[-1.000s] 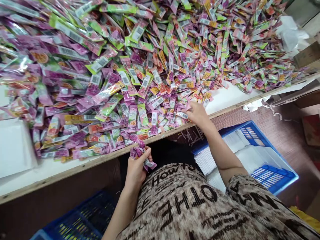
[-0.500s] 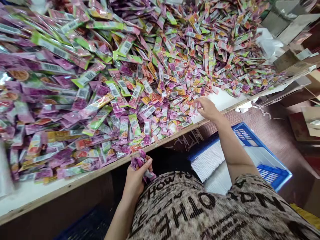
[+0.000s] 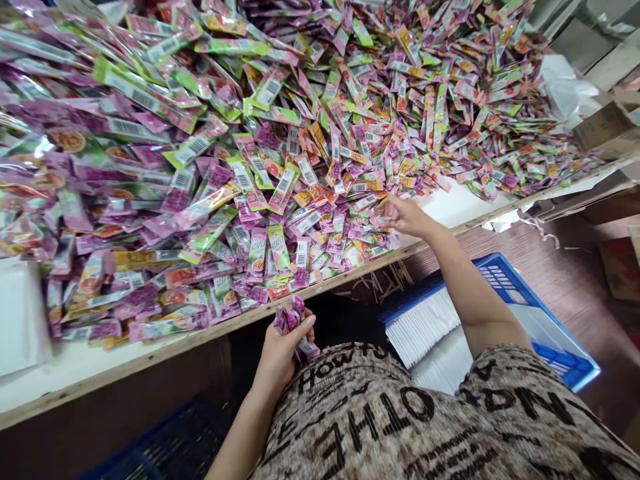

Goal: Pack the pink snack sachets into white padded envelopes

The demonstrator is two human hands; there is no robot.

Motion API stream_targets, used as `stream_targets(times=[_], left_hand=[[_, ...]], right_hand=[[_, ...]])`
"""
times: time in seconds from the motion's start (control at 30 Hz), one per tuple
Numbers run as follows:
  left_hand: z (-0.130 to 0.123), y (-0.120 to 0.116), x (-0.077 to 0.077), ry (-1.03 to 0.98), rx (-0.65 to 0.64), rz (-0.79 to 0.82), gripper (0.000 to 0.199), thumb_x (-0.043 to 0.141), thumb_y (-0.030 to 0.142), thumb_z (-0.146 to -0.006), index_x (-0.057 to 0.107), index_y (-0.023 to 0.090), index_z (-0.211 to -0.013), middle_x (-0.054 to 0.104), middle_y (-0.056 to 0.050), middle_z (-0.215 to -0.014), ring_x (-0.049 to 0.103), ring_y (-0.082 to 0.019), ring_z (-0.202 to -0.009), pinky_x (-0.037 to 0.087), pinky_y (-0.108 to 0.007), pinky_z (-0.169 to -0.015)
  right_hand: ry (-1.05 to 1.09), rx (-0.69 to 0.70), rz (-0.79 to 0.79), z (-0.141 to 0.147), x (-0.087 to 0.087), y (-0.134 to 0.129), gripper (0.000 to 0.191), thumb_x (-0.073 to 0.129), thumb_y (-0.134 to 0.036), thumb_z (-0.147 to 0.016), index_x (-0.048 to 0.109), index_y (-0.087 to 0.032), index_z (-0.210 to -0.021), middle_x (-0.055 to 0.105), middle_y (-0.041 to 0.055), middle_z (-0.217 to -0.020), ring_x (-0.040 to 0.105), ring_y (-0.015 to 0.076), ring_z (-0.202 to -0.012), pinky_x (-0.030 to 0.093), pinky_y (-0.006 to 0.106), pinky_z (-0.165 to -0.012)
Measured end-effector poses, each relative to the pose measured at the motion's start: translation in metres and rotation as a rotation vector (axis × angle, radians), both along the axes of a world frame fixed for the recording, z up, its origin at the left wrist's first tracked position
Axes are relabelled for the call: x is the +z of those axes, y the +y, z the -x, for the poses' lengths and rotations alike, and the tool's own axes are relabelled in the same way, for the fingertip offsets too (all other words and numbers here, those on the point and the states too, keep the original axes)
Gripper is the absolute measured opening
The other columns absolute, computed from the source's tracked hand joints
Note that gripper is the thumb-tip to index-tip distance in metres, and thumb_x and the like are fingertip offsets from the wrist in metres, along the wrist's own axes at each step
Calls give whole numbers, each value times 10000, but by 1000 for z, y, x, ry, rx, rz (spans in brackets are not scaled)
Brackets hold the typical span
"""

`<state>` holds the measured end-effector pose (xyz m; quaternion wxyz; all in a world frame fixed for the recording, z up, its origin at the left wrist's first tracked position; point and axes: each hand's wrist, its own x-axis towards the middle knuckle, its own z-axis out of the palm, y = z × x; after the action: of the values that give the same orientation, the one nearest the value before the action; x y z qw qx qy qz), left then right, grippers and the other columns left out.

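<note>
My left hand is closed round a small bunch of purple packets, held upright in front of my body just off the table's edge. Farther right, my right hand reaches over the table edge to the near side of a large heap of small packets. Its fingertips are pinched together among pink packets; whether one is between them is too small to tell. Purple, green, pink and orange wrappers make up the heap, many with barcodes showing.
The white table has a wooden front edge. Below at right stands a blue crate with stacked white sheets. White sheets lie at left, cardboard boxes at right. Another dark blue crate is low at left.
The view has shifted a little, bringing more of the white sheets into sight at left. My right hand has moved slightly left along the heap's edge. My left hand still holds its bunch.
</note>
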<state>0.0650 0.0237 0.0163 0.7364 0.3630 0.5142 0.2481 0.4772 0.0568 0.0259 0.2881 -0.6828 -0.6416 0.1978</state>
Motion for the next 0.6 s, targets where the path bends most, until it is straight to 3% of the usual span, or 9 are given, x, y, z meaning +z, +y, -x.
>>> stream_targets(times=[0.07,0.17,0.3,0.4,0.5,0.53,0.6], left_hand=[[0,-1,0,-1,-4,2,342,852,327,-678,638,141,-871,584,21,-590,522,-107,-524,419,-211,-481],[4,-1,-2,-4,28,10,340,852,324,-678,639,144,-874,589,21,-594,524,-104,-524,417,-206,-481],[8,1,-2,-8,42,16,340,855,325,-674,640,150,-870,594,20,-601,532,-107,-528,426,-209,-485],[4,1,-2,-20,11,8,336,854,325,-677,643,153,-874,592,20,-596,530,-109,-528,425,-214,-486],[2,0,-1,-21,-35,0,334,856,324,-680,659,159,-893,590,21,-586,529,-116,-527,424,-221,-486],[2,-1,0,-20,-52,-10,313,853,323,-687,665,161,-878,590,19,-581,529,-118,-527,427,-225,-490],[6,0,3,-21,-85,-65,248,842,306,-707,670,164,-816,601,9,-594,544,-120,-549,449,-233,-525]], right_hand=[[-96,83,50,8,-5,4,199,731,-230,-696,651,-200,-876,692,66,-944,638,278,-949,475,402,-862],[-33,-9,-22,6,-4,1,96,682,-265,-740,616,-195,-744,677,64,-879,631,256,-905,485,395,-837],[76,-231,-119,-10,12,-1,216,661,-321,-788,611,-201,-960,663,49,-935,607,224,-835,489,384,-785],[-183,-124,-22,-9,15,11,339,706,-209,-714,630,-191,-1044,658,76,-1010,588,269,-936,454,439,-859],[-433,-10,75,0,11,24,165,690,-160,-704,671,-157,-868,629,125,-977,547,324,-1014,392,509,-916],[-442,-25,63,3,11,25,82,690,-190,-724,660,-156,-793,617,129,-943,540,328,-1011,384,518,-919],[-299,-113,-53,12,15,22,145,703,-295,-762,629,-173,-734,605,116,-909,547,312,-988,407,506,-905]])
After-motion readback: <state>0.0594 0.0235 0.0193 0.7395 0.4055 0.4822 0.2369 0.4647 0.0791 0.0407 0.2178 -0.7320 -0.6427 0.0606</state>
